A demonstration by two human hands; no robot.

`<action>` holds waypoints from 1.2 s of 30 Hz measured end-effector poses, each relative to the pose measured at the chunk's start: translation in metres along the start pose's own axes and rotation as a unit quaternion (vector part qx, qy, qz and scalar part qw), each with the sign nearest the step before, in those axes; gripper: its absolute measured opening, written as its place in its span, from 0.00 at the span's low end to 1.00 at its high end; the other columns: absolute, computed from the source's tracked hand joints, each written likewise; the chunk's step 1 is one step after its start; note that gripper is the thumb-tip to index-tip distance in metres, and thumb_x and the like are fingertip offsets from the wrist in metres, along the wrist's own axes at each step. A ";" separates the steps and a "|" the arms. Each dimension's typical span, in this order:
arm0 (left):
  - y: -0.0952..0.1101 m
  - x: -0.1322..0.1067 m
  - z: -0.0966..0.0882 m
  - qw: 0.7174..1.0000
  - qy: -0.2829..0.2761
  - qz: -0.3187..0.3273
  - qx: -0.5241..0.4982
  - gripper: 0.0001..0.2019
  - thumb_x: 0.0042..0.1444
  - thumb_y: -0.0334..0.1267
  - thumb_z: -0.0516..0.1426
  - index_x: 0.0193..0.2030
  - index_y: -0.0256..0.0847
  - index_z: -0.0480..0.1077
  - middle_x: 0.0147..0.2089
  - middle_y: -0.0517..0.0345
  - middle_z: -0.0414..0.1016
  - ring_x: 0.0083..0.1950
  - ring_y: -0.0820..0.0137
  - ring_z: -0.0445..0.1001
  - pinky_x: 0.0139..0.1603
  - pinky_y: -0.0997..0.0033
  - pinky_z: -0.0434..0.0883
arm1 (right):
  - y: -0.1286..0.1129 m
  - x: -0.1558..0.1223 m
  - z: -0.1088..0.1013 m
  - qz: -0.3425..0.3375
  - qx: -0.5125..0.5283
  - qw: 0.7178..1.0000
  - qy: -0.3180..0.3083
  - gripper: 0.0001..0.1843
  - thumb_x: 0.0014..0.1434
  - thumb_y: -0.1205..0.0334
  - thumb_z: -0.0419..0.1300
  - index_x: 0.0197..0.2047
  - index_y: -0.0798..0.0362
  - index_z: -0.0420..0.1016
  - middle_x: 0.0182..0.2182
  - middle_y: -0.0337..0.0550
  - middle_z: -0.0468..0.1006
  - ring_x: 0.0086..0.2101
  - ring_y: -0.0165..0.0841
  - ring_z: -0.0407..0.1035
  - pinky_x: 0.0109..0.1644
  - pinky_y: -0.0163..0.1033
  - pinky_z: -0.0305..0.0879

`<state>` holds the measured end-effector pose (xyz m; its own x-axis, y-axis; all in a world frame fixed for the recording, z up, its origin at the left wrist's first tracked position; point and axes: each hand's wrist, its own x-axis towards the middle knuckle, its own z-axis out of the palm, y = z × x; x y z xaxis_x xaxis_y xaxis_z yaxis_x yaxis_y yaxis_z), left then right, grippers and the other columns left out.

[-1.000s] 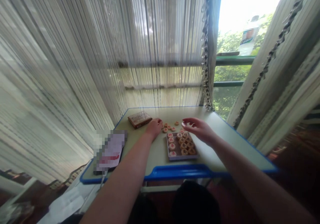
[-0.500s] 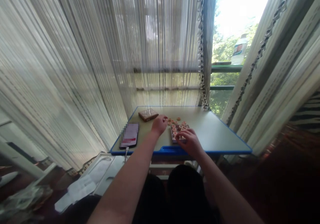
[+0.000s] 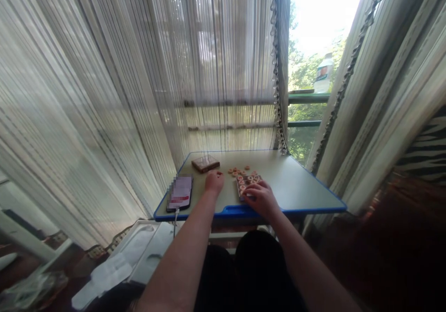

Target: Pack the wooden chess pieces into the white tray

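Over the near right part of a small box (image 3: 240,196) sits my right hand (image 3: 263,197), fingers apart and reaching left across it, their tips at the round pieces. Several Chinese chess pieces (image 3: 251,178), wooden discs with red or dark markings, lie in rows in that box; my fingers cover some of them. My left hand (image 3: 214,182) is closed just above the table, left of the box, its fingers curled together. What it holds, if anything, is hidden. Loose chess pieces (image 3: 237,171) are scattered behind the box.
A flat brown box or lid (image 3: 205,163) lies at the back left of the blue-edged table (image 3: 292,177). A phone (image 3: 180,192) with a cable (image 3: 175,221) is at the left edge. Below left stands an open white box (image 3: 139,242) with papers. Curtains (image 3: 223,61) hang behind.
My left hand has drawn back left and toward me, away from the loose pieces. My right hand stays over the box with a slight shift. The view has tilted and turned slightly.
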<state>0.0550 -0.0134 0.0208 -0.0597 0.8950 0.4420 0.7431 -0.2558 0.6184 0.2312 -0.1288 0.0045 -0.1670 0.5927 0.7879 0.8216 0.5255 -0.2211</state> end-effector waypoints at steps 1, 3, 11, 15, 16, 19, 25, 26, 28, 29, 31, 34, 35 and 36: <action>0.001 0.000 0.000 1.000 -0.004 0.001 0.002 0.09 0.50 0.31 0.54 0.35 0.31 0.75 0.41 0.45 0.74 0.39 0.69 0.73 0.46 0.71 0.68 | 0.000 0.000 0.000 0.000 -0.001 1.000 0.001 0.05 0.52 0.60 0.61 0.29 0.47 0.79 0.31 0.39 0.79 0.33 0.33 0.65 0.44 0.40 0.60; 0.002 0.000 0.000 1.000 -0.013 0.002 0.007 0.10 0.51 0.32 0.53 0.35 0.32 0.74 0.41 0.46 0.74 0.39 0.68 0.73 0.46 0.70 0.68 | -0.001 0.000 -0.001 0.004 -0.001 1.000 0.007 0.06 0.53 0.60 0.60 0.30 0.47 0.79 0.30 0.40 0.79 0.33 0.33 0.65 0.44 0.40 0.60; 0.003 -0.001 0.000 0.998 -0.056 0.001 0.038 0.11 0.53 0.34 0.52 0.38 0.33 0.74 0.42 0.44 0.74 0.41 0.65 0.73 0.46 0.68 0.67 | -0.007 0.003 -0.010 0.011 0.014 1.000 0.005 0.06 0.53 0.60 0.59 0.30 0.49 0.77 0.30 0.41 0.78 0.34 0.35 0.64 0.45 0.43 0.61; 0.007 0.002 0.002 0.993 -0.092 0.015 0.073 0.16 0.54 0.38 0.53 0.47 0.34 0.71 0.50 0.41 0.70 0.48 0.60 0.71 0.49 0.66 0.66 | -0.007 0.003 -0.011 0.019 0.026 0.999 0.010 0.07 0.54 0.60 0.58 0.31 0.50 0.77 0.30 0.42 0.77 0.35 0.35 0.65 0.46 0.44 0.62; 0.008 0.005 0.003 0.990 -0.109 0.014 0.089 0.17 0.53 0.38 0.53 0.48 0.35 0.70 0.51 0.40 0.69 0.49 0.59 0.71 0.49 0.64 0.66 | -0.007 0.002 -0.011 0.020 0.029 0.999 0.013 0.07 0.54 0.60 0.58 0.31 0.50 0.77 0.30 0.42 0.77 0.35 0.35 0.65 0.45 0.44 0.62; 0.013 0.020 0.005 0.978 -0.162 -0.002 0.131 0.17 0.50 0.38 0.56 0.47 0.36 0.71 0.52 0.37 0.69 0.46 0.56 0.73 0.46 0.63 0.67 | -0.007 0.000 -0.012 0.015 0.034 0.999 0.020 0.06 0.53 0.61 0.59 0.30 0.50 0.77 0.31 0.43 0.77 0.35 0.35 0.65 0.46 0.45 0.62; 0.015 0.045 0.019 0.973 -0.185 0.056 0.125 0.17 0.52 0.40 0.53 0.47 0.39 0.72 0.50 0.44 0.72 0.48 0.63 0.72 0.47 0.70 0.66 | -0.004 -0.009 -0.020 0.016 0.076 0.997 0.027 0.05 0.53 0.64 0.58 0.30 0.50 0.76 0.33 0.43 0.75 0.37 0.35 0.65 0.45 0.44 0.64; 0.014 0.047 0.021 0.974 -0.184 0.056 0.124 0.18 0.53 0.42 0.52 0.47 0.37 0.71 0.50 0.43 0.72 0.48 0.62 0.72 0.46 0.70 0.66 | -0.004 -0.010 -0.021 0.020 0.088 0.996 0.028 0.06 0.53 0.65 0.57 0.29 0.50 0.76 0.33 0.43 0.75 0.37 0.35 0.65 0.44 0.44 0.64; 0.012 0.052 0.025 0.974 -0.184 0.052 0.125 0.21 0.54 0.46 0.51 0.47 0.34 0.71 0.48 0.40 0.72 0.46 0.61 0.73 0.44 0.68 0.67 | -0.002 -0.013 -0.025 0.029 0.108 0.993 0.031 0.06 0.53 0.65 0.57 0.29 0.50 0.75 0.33 0.43 0.75 0.37 0.35 0.66 0.43 0.43 0.65; 0.010 0.055 0.025 0.973 -0.188 0.052 0.126 0.22 0.53 0.48 0.51 0.46 0.34 0.71 0.48 0.40 0.73 0.44 0.61 0.73 0.42 0.68 0.67 | -0.002 -0.014 -0.026 0.034 0.116 0.992 0.033 0.05 0.53 0.65 0.57 0.30 0.50 0.75 0.33 0.44 0.74 0.37 0.35 0.66 0.42 0.43 0.65; 0.006 0.058 0.024 0.965 -0.217 0.067 0.134 0.22 0.51 0.52 0.52 0.44 0.37 0.72 0.45 0.44 0.74 0.41 0.62 0.74 0.39 0.69 0.68 | -0.003 -0.014 -0.030 0.043 0.127 0.990 0.033 0.06 0.54 0.66 0.57 0.30 0.50 0.75 0.33 0.44 0.74 0.37 0.36 0.66 0.42 0.44 0.66; 0.001 0.061 0.020 0.959 -0.236 0.106 0.119 0.20 0.50 0.52 0.53 0.42 0.41 0.73 0.41 0.49 0.76 0.38 0.64 0.73 0.37 0.70 0.67 | -0.006 -0.002 -0.038 0.038 0.135 0.990 0.015 0.06 0.54 0.66 0.57 0.30 0.49 0.75 0.34 0.45 0.74 0.38 0.36 0.66 0.43 0.45 0.66; 0.000 0.061 0.018 0.962 -0.222 0.113 0.115 0.19 0.51 0.51 0.53 0.41 0.40 0.73 0.40 0.49 0.76 0.38 0.64 0.73 0.37 0.70 0.67 | -0.006 0.005 -0.041 0.028 0.140 0.990 0.001 0.05 0.53 0.66 0.58 0.30 0.49 0.75 0.35 0.45 0.75 0.38 0.37 0.66 0.43 0.45 0.66; 0.000 0.060 0.017 0.964 -0.213 0.115 0.113 0.17 0.51 0.49 0.54 0.40 0.38 0.74 0.39 0.49 0.75 0.37 0.65 0.73 0.37 0.70 0.67 | -0.005 0.014 -0.044 0.018 0.145 0.989 -0.016 0.05 0.53 0.65 0.58 0.30 0.49 0.75 0.36 0.45 0.75 0.39 0.37 0.66 0.43 0.44 0.66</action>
<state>0.0631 0.0469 0.0364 0.3661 0.9056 0.2142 0.8337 -0.4214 0.3568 0.2488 -0.1497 0.0417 -0.1612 0.6304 0.7593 0.6365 0.6544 -0.4082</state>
